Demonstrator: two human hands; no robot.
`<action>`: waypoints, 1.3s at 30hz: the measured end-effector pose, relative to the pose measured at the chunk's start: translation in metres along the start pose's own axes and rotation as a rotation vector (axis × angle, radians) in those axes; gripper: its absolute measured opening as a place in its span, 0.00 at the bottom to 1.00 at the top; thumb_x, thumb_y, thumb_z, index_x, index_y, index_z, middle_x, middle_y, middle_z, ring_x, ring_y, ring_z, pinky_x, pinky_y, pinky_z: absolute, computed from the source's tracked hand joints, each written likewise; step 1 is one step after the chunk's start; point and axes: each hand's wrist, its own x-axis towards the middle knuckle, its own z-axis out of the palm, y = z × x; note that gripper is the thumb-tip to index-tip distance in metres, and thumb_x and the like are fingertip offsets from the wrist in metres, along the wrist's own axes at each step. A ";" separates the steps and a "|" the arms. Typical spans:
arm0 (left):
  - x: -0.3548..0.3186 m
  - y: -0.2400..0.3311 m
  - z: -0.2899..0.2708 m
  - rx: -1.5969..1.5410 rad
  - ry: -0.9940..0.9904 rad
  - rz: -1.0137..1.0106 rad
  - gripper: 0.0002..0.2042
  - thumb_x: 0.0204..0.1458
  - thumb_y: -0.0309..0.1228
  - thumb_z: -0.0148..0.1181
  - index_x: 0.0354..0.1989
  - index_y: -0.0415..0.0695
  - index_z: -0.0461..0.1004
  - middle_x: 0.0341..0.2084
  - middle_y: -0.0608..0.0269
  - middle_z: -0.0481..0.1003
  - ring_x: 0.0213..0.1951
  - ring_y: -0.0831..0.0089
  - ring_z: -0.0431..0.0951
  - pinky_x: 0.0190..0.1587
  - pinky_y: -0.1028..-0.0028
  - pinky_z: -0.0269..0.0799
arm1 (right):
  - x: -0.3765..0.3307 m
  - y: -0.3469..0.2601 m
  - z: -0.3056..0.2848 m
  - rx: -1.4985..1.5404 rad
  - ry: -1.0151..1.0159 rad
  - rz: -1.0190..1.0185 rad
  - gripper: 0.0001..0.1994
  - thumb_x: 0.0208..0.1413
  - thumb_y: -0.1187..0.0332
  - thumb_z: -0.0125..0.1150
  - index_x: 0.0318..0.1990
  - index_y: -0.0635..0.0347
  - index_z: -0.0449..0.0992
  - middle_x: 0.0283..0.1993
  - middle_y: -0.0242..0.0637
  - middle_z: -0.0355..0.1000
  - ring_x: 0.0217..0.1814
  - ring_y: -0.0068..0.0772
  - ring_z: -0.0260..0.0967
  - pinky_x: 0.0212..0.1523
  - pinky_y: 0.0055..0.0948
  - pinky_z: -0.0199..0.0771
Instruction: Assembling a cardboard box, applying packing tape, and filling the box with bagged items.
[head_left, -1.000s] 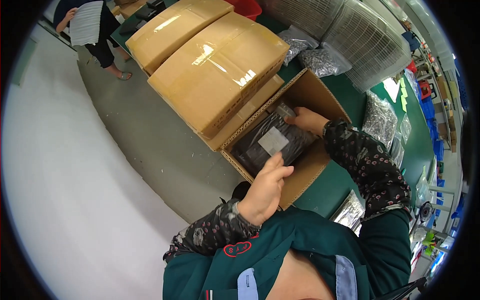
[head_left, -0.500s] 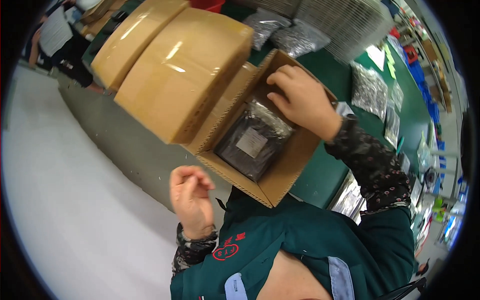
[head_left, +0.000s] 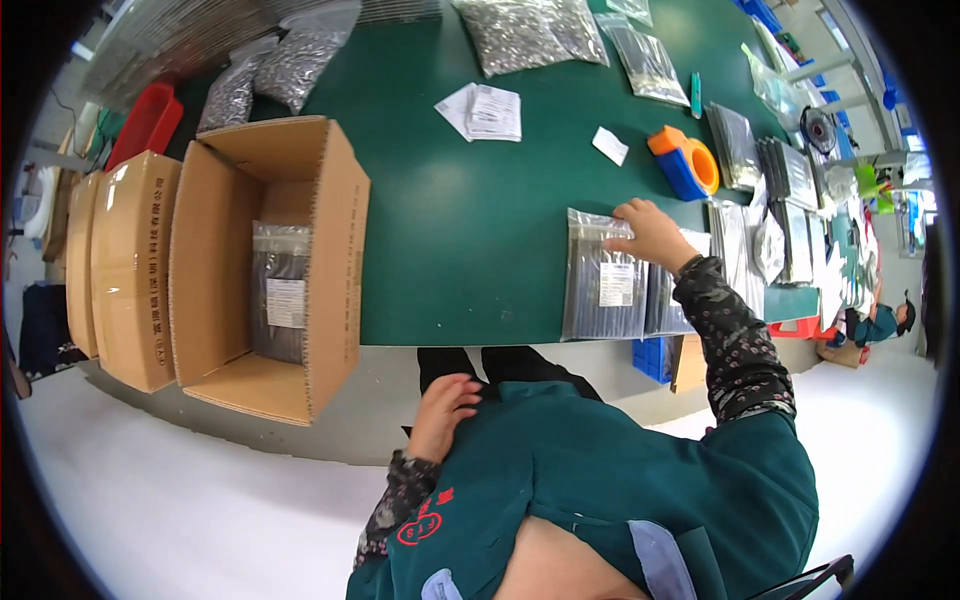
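My right hand [head_left: 655, 236] is over the top right corner of a clear zip bag [head_left: 598, 300] of dark flat parts with a white label. The thumb and forefinger are apart at the bag's upper edge, and the bag lies flat on the table. Partly under my right forearm is a similar bag [head_left: 668, 300]. Close to my waist, my left hand [head_left: 443, 412] hangs with loosely bent fingers and nothing in it. To the left stands an open cardboard box [head_left: 340, 270]; inside it lies another labelled bag [head_left: 280, 300] of dark parts.
Closed cartons [head_left: 135, 270] stand left of the open box, near a red bin [head_left: 146, 125]. On the green table [head_left: 450, 250] are papers [head_left: 495, 112], bags of small metal parts [head_left: 520, 40], an orange and blue tape dispenser [head_left: 688, 165] and more flat bags [head_left: 735, 145] at right.
My view has swung right. My right hand has left the open box and reached the bags on the table. My left hand has come away from beside the box to my waist.
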 end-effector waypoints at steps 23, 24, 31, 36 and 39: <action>0.020 0.007 0.090 -0.126 -0.341 0.002 0.27 0.47 0.30 0.59 0.56 0.41 0.59 0.51 0.63 0.66 0.51 0.71 0.66 0.51 0.70 0.64 | -0.046 -0.040 0.060 0.623 -0.198 0.287 0.27 0.51 0.46 0.52 0.38 0.70 0.69 0.33 0.43 0.70 0.34 0.37 0.66 0.36 0.31 0.65; 0.011 0.019 0.091 -0.134 -0.333 0.027 0.27 0.47 0.30 0.59 0.56 0.41 0.59 0.51 0.63 0.66 0.51 0.71 0.66 0.51 0.70 0.64 | -0.042 -0.039 0.056 0.864 -0.350 0.361 0.27 0.52 0.47 0.51 0.40 0.70 0.69 0.34 0.39 0.70 0.33 0.30 0.65 0.36 0.27 0.65; -0.047 0.101 0.074 -0.027 -0.321 0.341 0.26 0.47 0.31 0.58 0.55 0.37 0.60 0.50 0.61 0.66 0.49 0.73 0.67 0.50 0.72 0.64 | -0.018 -0.138 -0.080 0.964 -0.116 -0.061 0.20 0.57 0.57 0.48 0.43 0.69 0.68 0.35 0.31 0.68 0.37 0.18 0.60 0.39 0.20 0.62; -0.098 0.164 0.056 -0.258 -0.217 0.592 0.24 0.49 0.30 0.56 0.55 0.37 0.59 0.49 0.61 0.66 0.49 0.75 0.67 0.47 0.75 0.66 | 0.050 -0.229 -0.158 0.775 -0.137 -0.355 0.18 0.55 0.60 0.52 0.43 0.69 0.67 0.35 0.30 0.68 0.36 0.16 0.63 0.38 0.18 0.64; -0.109 0.180 0.030 -0.494 -0.090 0.643 0.19 0.52 0.28 0.50 0.54 0.40 0.58 0.47 0.61 0.66 0.48 0.71 0.68 0.50 0.71 0.64 | 0.094 -0.301 -0.170 0.649 -0.166 -0.446 0.23 0.50 0.53 0.55 0.35 0.73 0.70 0.28 0.40 0.69 0.30 0.26 0.65 0.32 0.27 0.65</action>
